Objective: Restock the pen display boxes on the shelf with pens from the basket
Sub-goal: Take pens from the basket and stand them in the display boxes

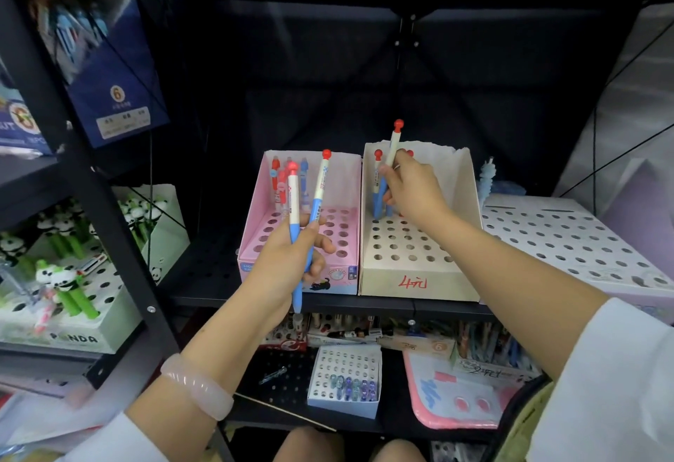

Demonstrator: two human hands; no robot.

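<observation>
Far to the left of my left hand I see a green box (73, 330) marked PANDA, full of panda-topped pens (60, 279), sitting behind a black shelf post (91, 184). Above it hangs a dark blue packet (113, 86) with a 6 on it.

My left hand (288, 261) is raised in front of the pink display box (288, 272), its fingers curled around two pens (296, 232) with blue grips, white barrels and red ball tops; the pair fans apart upward, tips pointing down past my palm. A pale pink bracelet (198, 387) sits on that wrist. Just beyond this hand, at the back of the pink box, a few red and blue pens (282, 184) stand in the holes; most of its holes are open.

To the right, touching the pink box, is the cream display box (415, 279) with red writing on its front. My right hand (414, 190) reaches into its back rows, fingers pinched on one pen (394, 144) of the same kind, upright, its red top above the box's torn back edge. Beside my fingers more such pens (378, 184) already stand in the back row.

Right of this hand lies a white perforated tray (569, 239). Below both hands, on the lower shelf, sits a small white box (344, 381) holding bluish pieces, and a pink basket (456, 403) at the right.
</observation>
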